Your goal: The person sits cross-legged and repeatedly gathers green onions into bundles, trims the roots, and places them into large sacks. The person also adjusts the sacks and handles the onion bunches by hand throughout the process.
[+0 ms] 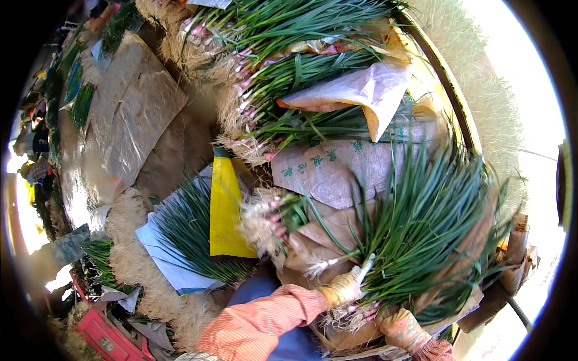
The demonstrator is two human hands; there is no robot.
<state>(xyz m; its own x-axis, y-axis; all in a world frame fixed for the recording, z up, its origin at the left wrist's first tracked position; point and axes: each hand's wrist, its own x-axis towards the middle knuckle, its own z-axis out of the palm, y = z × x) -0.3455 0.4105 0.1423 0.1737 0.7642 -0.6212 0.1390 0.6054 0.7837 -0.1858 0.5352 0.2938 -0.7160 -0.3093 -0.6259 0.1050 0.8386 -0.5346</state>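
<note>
My left hand point(342, 289), in a pale yellowish glove and a pink checked sleeve, closes round the white base of some spring onions point(365, 265). Their long green leaves fan up and to the right over brown wrapping paper. Roots and pinkish bulbs point(355, 314) lie just under this hand. To the right, close to the lower edge, my right hand point(402, 330) wears a patterned glove and has its fingers curled in beside the bulbs; what they hold is hidden. A loose pale root end point(319, 266) lies left of the bunch.
Bundles of spring onions point(253, 72) are piled at the far side, with pale sheets point(367, 90) over them. A printed brown sheet point(337, 168) lies before me. Left are a yellow strip point(224, 210), another leafy bundle point(192, 234), root mats point(135, 240) and a red case point(108, 337).
</note>
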